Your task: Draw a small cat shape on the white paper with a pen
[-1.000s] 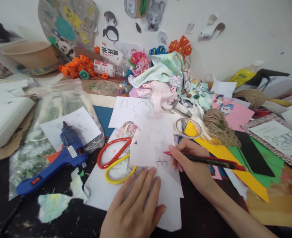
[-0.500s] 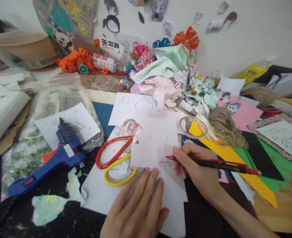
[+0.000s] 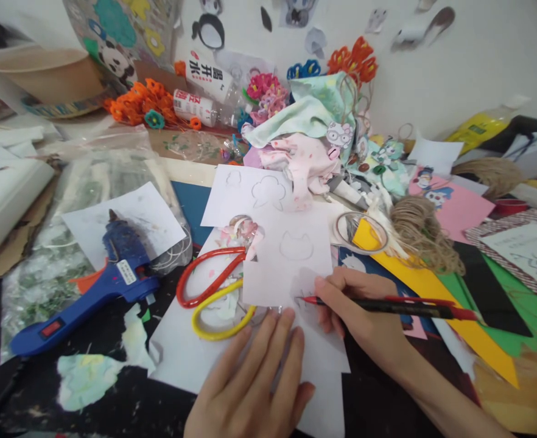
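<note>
My right hand [image 3: 357, 304] grips a black pen with a red tip [image 3: 400, 306], its point touching the white paper [image 3: 273, 280] near faint pencil marks. A cat-head outline [image 3: 296, 245] is drawn higher on that sheet. My left hand [image 3: 254, 377] lies flat on the paper with its fingers stretched out and holds nothing. Just beyond its fingertips are scissors with a red handle loop [image 3: 209, 274] and a yellow one [image 3: 200, 325]; their blades are mostly hidden. Another sheet behind bears a cloud-like outline [image 3: 268, 191].
A blue glue gun [image 3: 122, 267] lies left on a plastic bag and paper. Right are a tape roll [image 3: 362, 232], twine [image 3: 421, 234] and coloured card [image 3: 501, 359]. Fabric [image 3: 323, 115], yarn flowers [image 3: 140, 106] and bottles [image 3: 193, 109] line the back by the wall.
The pen tip has shifted slightly left and down across the paper, with my right hand following. My left hand stays almost in place. The whole view has shifted a little.
</note>
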Tool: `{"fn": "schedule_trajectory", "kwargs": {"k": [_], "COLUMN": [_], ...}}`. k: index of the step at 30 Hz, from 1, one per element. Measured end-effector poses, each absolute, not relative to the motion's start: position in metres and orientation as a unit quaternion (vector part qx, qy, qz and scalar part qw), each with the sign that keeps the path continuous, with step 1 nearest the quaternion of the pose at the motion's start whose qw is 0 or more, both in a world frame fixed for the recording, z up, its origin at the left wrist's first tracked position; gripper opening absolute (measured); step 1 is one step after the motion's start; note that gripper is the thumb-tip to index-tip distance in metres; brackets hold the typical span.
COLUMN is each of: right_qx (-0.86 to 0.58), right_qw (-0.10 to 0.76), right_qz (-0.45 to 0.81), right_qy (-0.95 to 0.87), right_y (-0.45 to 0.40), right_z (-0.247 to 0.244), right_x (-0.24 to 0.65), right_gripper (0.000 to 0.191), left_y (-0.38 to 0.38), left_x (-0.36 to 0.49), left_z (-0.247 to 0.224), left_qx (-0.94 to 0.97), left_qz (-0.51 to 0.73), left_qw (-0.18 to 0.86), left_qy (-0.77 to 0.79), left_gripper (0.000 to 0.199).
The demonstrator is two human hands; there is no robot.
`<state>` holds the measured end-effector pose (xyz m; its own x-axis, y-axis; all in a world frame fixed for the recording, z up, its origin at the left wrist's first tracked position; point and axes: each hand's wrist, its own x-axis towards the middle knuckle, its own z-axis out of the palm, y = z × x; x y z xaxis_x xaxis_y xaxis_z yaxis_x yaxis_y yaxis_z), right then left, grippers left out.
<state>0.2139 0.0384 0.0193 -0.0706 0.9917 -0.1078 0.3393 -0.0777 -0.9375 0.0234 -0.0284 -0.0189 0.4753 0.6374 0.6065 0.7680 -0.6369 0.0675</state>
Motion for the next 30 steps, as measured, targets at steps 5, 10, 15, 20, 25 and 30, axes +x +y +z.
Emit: {"fn": "schedule_trajectory", "kwargs": {"k": [5,10,15,20,25,30], "right_qx": [-0.569,-0.558,-0.56,-0.564,-0.563,-0.569], "right_qw": [0.354,0.366,0.36,0.357,0.353,0.349], "right_qz": [0.462,0.453,0.454,0.447,0.448,0.452], "right_qy": [-0.58,-0.591,-0.592,-0.595,-0.598,-0.591], "right_y": [0.0379,0.038,0.0383,0.0391,0.0388,0.0403], "right_z": [0.0154,0.013,0.0132,0.0124,0.0129,0.0172], "right_x": [0.2146,0.2151,0.2144,0.2141,0.2143,0.2123], "right_gripper": [0.046,0.044,0.044,0.044,0.044,0.042], "left_y": [-0.0281,-0.0281,-0.0297,-0.0324,-0.0318,-0.0317], "left_x": [0.0245,0.0227,0.0217,0.0218,0.0221,0.0225], "left_z": [-0.0204,-0.0178,-0.0185,-0.0184,-0.0178,-0.0179], "left_qx": [-0.843,-0.855,-0.854,-0.856,-0.854,-0.857], "left_qz": [-0.327,-0.297,-0.296,-0.288,-0.293,-0.286], "left_qw": [0.117,0.115,0.119,0.111,0.109,0.109], "left_qy": [-0.412,-0.409,-0.411,-0.416,-0.416,-0.414], "left_gripper": [0.035,0.034,0.036,0.036,0.035,0.036]}}
